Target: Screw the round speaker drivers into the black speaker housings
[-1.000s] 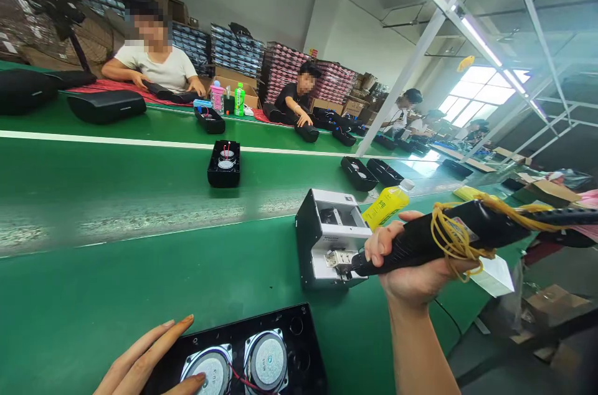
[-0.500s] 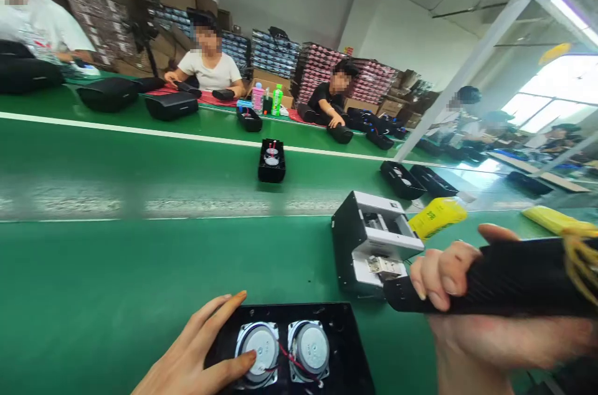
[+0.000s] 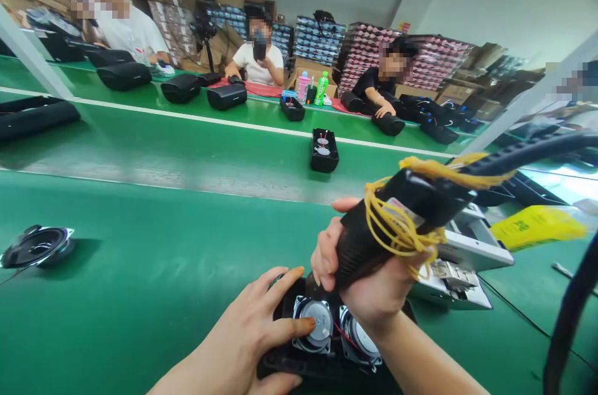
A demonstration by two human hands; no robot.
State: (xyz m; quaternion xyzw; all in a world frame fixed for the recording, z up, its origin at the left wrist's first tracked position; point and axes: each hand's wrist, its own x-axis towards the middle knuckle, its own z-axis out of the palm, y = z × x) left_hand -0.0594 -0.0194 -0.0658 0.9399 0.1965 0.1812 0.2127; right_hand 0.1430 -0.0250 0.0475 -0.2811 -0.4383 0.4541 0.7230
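Note:
A black speaker housing [image 3: 284, 365] lies face down on the green bench, with two round silver speaker drivers [image 3: 321, 328] and red wires in it. My left hand [image 3: 261, 326] spans its left end, fingertips at the far edge, thumb low by the near side, one finger pressed on the left driver. Wrapped in my right hand [image 3: 369, 276] is a black electric screwdriver [image 3: 362, 239], bound with yellow rubber bands [image 3: 392, 220] near its cable end. It tilts down over the housing's far edge; its tip and part of the right driver are hidden by my hand.
A loose speaker driver [image 3: 40, 248] lies at left. Right of my hand stands a white and black machine [image 3: 460, 283] with a yellow packet [image 3: 537, 227] behind it. A dark cable [image 3: 567, 314] hangs at far right. Across the bench sit co-workers, with another open housing [image 3: 324, 158] before them.
My right hand has brought the electric screwdriver left and down onto the housing, tilting it steeper. My left hand stays on the housing. The view has turned left, bringing the loose driver into sight.

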